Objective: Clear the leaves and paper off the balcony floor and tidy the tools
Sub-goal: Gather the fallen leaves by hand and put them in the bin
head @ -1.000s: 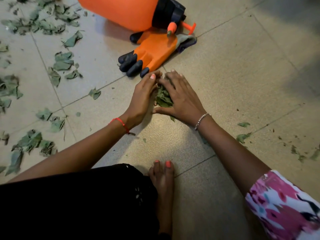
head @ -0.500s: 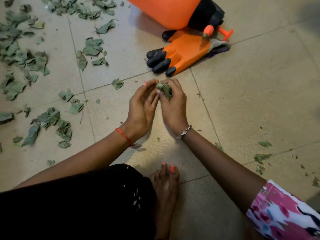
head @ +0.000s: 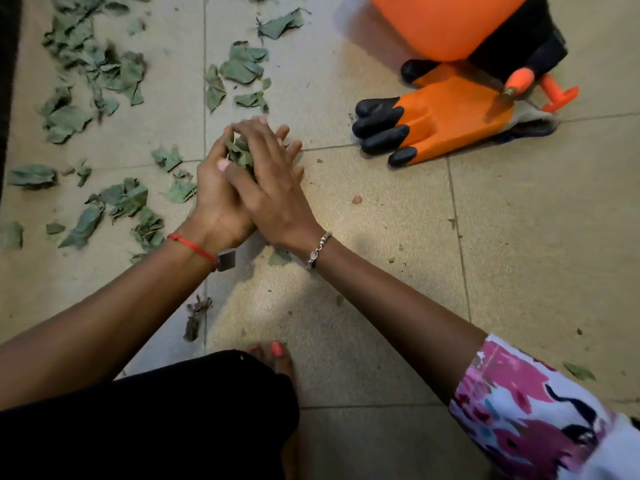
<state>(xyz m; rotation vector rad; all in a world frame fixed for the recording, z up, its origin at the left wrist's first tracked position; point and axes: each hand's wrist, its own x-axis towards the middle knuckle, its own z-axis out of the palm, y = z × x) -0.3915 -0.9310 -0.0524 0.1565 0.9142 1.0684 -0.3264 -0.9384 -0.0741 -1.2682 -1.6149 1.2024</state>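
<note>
Green leaves [head: 239,154], scooped off the floor a moment ago, now sit clasped between the left hand [head: 216,199] and right hand [head: 273,192], left of the orange glove [head: 446,116]; more scattered leaves [head: 97,74] remain.

Left wrist: thin red thread band [head: 192,247], small dark tag.
Right wrist: silver bead bracelet [head: 318,250].
Right sleeve [head: 530,414]: white, pink and dark blotches.
Legs: black garment [head: 156,420].
Toenails [head: 277,348]: orange polish.
</note>
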